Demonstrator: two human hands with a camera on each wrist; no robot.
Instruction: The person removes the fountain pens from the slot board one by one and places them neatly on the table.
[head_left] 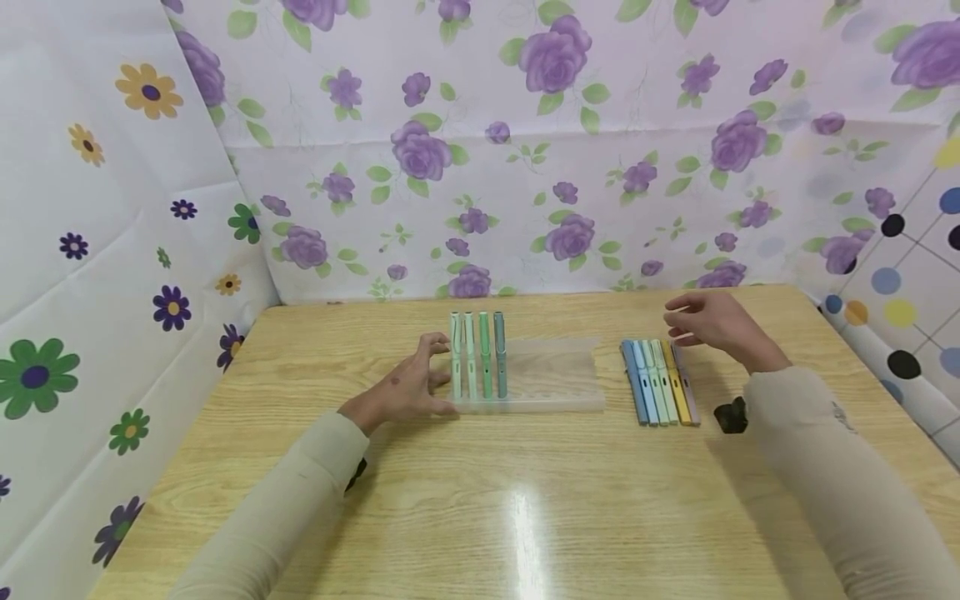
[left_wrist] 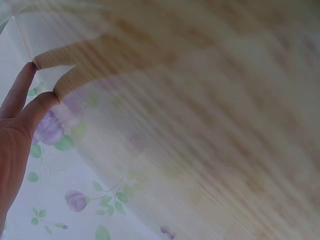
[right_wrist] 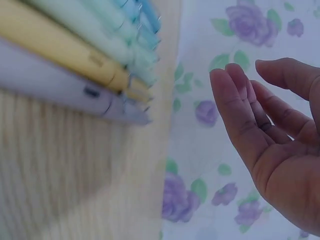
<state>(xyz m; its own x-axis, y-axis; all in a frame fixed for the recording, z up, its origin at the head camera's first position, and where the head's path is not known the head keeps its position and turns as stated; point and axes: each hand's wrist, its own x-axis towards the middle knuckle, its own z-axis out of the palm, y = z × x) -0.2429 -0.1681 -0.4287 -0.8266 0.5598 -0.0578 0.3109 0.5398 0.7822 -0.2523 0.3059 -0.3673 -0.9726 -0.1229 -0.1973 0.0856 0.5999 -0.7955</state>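
A clear plastic tray lies in the middle of the wooden table. Several pens in green and teal shades lie side by side in its left part. My left hand rests on the table at the tray's left edge, its straight fingers touching the tray. A row of loose pens lies to the right, running from blue through mint and yellow to lilac. My right hand hovers just beyond that row, its fingers relaxed and holding nothing.
Flowered sheets wall the table at the back and on both sides. A small black wrist device shows under my right sleeve. Bare wood stretches across the table's near half.
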